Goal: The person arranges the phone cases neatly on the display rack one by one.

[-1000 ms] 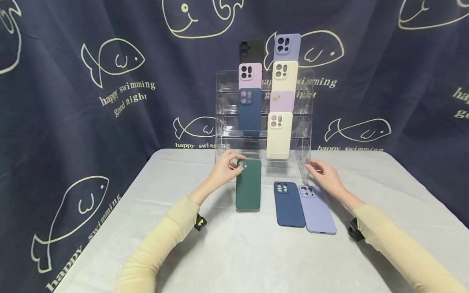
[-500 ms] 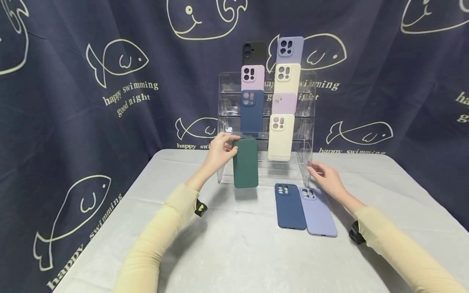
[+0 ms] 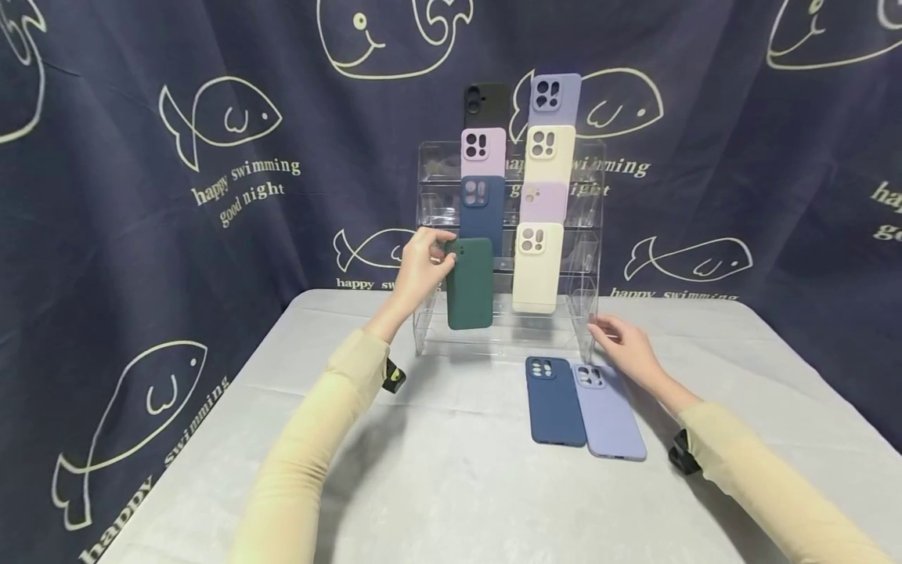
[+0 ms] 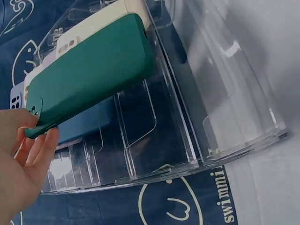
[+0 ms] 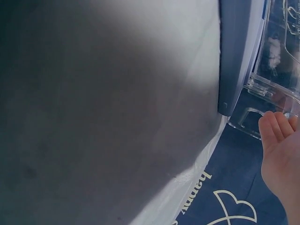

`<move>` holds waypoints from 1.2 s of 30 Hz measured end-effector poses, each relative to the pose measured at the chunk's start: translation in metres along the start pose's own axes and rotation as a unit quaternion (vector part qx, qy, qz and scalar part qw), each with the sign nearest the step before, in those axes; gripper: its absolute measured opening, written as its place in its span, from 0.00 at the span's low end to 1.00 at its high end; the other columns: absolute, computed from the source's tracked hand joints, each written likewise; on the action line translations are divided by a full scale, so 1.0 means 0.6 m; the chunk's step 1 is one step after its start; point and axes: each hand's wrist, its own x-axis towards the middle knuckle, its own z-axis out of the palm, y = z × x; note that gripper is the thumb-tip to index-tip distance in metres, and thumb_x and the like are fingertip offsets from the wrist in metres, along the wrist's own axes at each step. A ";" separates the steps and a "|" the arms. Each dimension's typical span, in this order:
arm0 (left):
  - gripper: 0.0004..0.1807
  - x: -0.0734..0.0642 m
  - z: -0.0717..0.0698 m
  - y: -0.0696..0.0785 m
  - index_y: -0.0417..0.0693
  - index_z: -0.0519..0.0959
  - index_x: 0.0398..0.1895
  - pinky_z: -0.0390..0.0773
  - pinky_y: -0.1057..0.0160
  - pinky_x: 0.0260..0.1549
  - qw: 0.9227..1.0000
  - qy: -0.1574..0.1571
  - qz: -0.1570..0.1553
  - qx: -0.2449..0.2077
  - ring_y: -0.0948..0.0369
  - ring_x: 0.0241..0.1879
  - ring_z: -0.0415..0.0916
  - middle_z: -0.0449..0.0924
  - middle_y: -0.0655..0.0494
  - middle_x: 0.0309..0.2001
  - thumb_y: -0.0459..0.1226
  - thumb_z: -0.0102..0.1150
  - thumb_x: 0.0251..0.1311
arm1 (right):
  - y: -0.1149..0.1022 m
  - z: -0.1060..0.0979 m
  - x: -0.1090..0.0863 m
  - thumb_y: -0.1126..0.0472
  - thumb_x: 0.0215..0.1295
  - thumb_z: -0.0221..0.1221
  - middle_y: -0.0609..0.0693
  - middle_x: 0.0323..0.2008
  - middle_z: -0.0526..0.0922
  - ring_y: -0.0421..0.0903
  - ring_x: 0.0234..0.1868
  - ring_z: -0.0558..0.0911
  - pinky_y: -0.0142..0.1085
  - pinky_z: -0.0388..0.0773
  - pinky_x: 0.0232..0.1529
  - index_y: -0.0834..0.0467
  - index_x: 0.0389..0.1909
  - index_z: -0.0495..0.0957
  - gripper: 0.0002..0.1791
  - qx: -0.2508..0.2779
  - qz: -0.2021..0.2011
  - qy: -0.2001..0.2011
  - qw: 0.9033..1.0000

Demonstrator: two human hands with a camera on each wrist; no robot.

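Observation:
My left hand pinches a dark green phone case by its upper left corner, thumb in front. The case hangs upright before the lower left of a clear tiered display stand, overlapping a blue case behind. In the left wrist view the green case is close to the shelves; whether it touches them I cannot tell. My right hand grips the stand's right front edge with thumb and fingers; in the right wrist view the thumb is hidden.
The stand bears two columns of cases: black, pink and blue at left; lavender, cream, pink and cream at right. A blue case and a lavender case lie on the table.
My left hand has lifted the green case off the table, up and slightly left, to the front of the stand's lower shelves. My right hand has stayed at the stand's edge.

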 end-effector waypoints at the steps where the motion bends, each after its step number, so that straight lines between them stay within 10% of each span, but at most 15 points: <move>1: 0.16 0.004 0.000 0.000 0.36 0.77 0.46 0.82 0.70 0.33 1.000 0.004 0.000 0.001 0.55 0.34 0.77 0.74 0.43 0.43 0.25 0.59 0.53 | 0.000 0.000 0.000 0.56 0.68 0.53 0.66 0.47 0.81 0.60 0.46 0.81 0.35 0.79 0.48 0.69 0.53 0.73 0.22 0.001 0.000 0.000 1.000; 8: 0.16 0.028 0.004 0.003 0.38 0.77 0.48 0.82 0.68 0.35 1.000 0.012 -0.005 0.011 0.54 0.35 0.78 0.73 0.45 0.46 0.26 0.59 0.55 | 0.005 -0.001 -0.001 0.56 0.68 0.54 0.65 0.47 0.81 0.60 0.46 0.81 0.07 0.66 0.41 0.68 0.53 0.74 0.21 0.001 -0.004 0.005 1.000; 20: 0.16 0.055 0.019 -0.017 0.39 0.78 0.49 0.82 0.69 0.37 0.999 0.043 -0.011 0.013 0.54 0.40 0.80 0.75 0.46 0.49 0.27 0.59 0.57 | -0.002 0.000 0.000 0.57 0.68 0.54 0.66 0.46 0.81 0.61 0.46 0.81 0.38 0.79 0.48 0.68 0.53 0.74 0.20 0.002 -0.002 0.003 1.000; 36: 0.15 0.050 0.055 -0.065 0.37 0.79 0.47 0.83 0.70 0.36 0.997 0.075 0.012 -0.019 0.53 0.39 0.81 0.77 0.45 0.46 0.29 0.63 0.55 | -0.001 -0.001 -0.002 0.58 0.68 0.55 0.68 0.46 0.80 0.63 0.46 0.81 0.47 0.77 0.49 0.69 0.53 0.74 0.20 0.010 -0.004 0.007 1.000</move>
